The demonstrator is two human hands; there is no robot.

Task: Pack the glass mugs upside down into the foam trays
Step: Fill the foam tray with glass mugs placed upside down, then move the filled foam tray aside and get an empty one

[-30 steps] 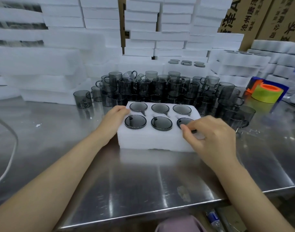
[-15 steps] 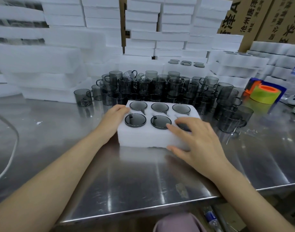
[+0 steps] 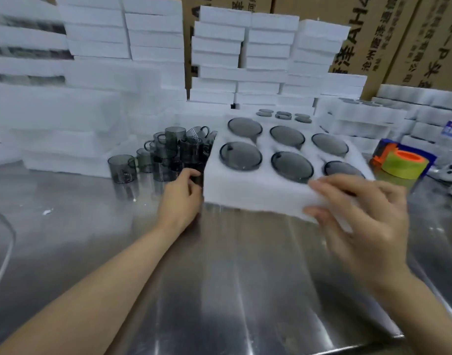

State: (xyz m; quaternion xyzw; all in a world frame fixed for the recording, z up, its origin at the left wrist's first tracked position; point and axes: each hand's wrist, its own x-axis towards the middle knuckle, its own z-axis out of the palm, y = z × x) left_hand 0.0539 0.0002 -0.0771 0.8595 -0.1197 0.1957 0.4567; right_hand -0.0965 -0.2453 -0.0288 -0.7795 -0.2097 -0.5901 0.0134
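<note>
Mugs (image 3: pixel 241 156): six sit inverted in the tray (image 3: pixel 245 190). Right hand (image 3: pixel 360 213) fingers clamp its near corner; left hand (image 3: pixel 180 198) fingers curl against its left end. Tray hangs clear of the table (image 3: pixel 219 278); keep it level, supported underneath.

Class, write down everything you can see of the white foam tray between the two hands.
The foam tray is a thick white block, soft-looking with fuzzy edges, cut with six round pockets in two rows of three. Each pocket holds a smoky glass mug, base up. It seems raised off the steel table, tilted. The right hand grips its near right corner; the left hand holds its left end.
</note>
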